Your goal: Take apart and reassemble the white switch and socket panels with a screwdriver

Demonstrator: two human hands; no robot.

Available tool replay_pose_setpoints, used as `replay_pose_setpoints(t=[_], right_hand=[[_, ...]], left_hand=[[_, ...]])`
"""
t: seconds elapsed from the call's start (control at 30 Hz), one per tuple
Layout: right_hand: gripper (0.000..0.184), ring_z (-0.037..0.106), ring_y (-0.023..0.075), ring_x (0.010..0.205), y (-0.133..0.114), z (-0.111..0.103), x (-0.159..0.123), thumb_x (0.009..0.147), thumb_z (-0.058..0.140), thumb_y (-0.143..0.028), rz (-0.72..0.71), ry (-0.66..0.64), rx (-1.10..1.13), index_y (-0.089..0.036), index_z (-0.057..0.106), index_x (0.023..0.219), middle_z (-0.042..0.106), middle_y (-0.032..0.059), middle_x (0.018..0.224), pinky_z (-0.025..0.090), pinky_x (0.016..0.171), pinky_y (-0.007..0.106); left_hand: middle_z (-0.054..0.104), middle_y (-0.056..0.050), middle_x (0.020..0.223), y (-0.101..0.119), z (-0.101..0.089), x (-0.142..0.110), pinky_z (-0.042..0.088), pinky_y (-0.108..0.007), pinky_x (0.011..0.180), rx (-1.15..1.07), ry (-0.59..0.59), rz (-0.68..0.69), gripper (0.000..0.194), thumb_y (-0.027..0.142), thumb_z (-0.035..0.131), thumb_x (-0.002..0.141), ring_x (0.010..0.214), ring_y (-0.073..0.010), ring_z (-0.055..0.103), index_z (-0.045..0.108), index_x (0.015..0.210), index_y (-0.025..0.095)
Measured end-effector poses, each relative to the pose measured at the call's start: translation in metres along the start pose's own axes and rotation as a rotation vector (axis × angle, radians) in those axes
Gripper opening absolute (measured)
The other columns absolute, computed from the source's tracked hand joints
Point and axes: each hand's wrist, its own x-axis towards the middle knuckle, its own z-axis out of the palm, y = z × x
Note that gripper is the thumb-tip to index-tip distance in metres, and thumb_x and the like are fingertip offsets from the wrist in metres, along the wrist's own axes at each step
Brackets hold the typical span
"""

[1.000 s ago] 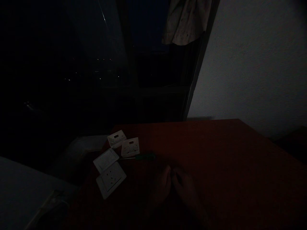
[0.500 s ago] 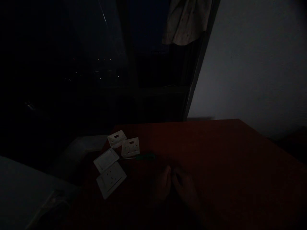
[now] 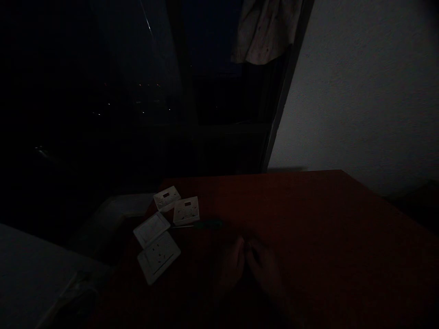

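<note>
In the dim light my left hand (image 3: 233, 261) and my right hand (image 3: 265, 266) rest close together on the reddish-brown table (image 3: 308, 214). Both have their fingers curled in, with the fingertips almost meeting. No object shows in either one, though shadow covers much of them. Just beyond my left hand lies a screwdriver (image 3: 208, 224) with a green handle, its thin shaft pointing left. Two white wall socket plates (image 3: 159, 257) (image 3: 151, 229) lie at the table's left side, one with slots. Behind them sit two open white mounting boxes (image 3: 186, 210) (image 3: 167, 198) with rectangular cutouts.
A dark window (image 3: 137, 100) with small distant lights stands behind the table. A cloth curtain (image 3: 267, 34) hangs at its upper right. The pale wall (image 3: 360, 91) borders the table's far right side.
</note>
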Motion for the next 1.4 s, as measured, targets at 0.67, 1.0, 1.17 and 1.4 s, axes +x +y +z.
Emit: replay_pose_setpoints(t=[0.67,1.0,1.17,1.4], right_hand=[[0.027,0.061,0.0155,0.066,-0.003,-0.0017,0.0004,0.088,0.039,-0.03,0.005,-0.004,-0.005,-0.019,0.059,0.073,0.066,0.003,0.073,0.04,0.061,0.024],[0.028,0.06,0.0145,0.062,-0.002,-0.0005,0.0008,0.088,0.037,-0.029,0.001,-0.004,-0.004,-0.02,0.057,0.07,0.065,0.0025,0.069,0.04,0.058,0.024],[0.029,0.06,0.0148,0.063,-0.0038,-0.0013,0.0005,0.088,0.037,-0.028,0.0,0.003,-0.008,-0.019,0.058,0.071,0.066,0.0032,0.071,0.04,0.059,0.024],[0.029,0.06,0.0147,0.064,-0.003,0.0,0.0,0.089,0.037,-0.03,0.002,0.021,-0.019,-0.02,0.058,0.072,0.067,0.0032,0.071,0.039,0.06,0.025]], left_hand=[[0.064,-0.003,0.092,0.0058,-0.0057,0.0003,0.049,-0.033,0.076,-0.009,-0.012,0.003,0.025,0.038,0.047,0.096,0.079,-0.0149,0.06,0.061,0.097,0.018],[0.065,-0.004,0.086,0.0082,-0.0073,0.0009,0.048,-0.031,0.072,-0.032,-0.009,0.011,0.025,0.031,0.038,0.099,0.075,-0.0153,0.061,0.06,0.095,0.02],[0.064,-0.004,0.082,0.0079,-0.0091,-0.0003,0.047,-0.031,0.072,-0.016,0.004,0.015,0.027,0.028,0.034,0.098,0.076,-0.0168,0.061,0.06,0.091,0.024],[0.063,-0.002,0.086,0.0074,-0.0072,0.0006,0.048,-0.031,0.071,-0.01,0.001,0.019,0.025,0.038,0.044,0.097,0.073,-0.014,0.059,0.06,0.093,0.018]])
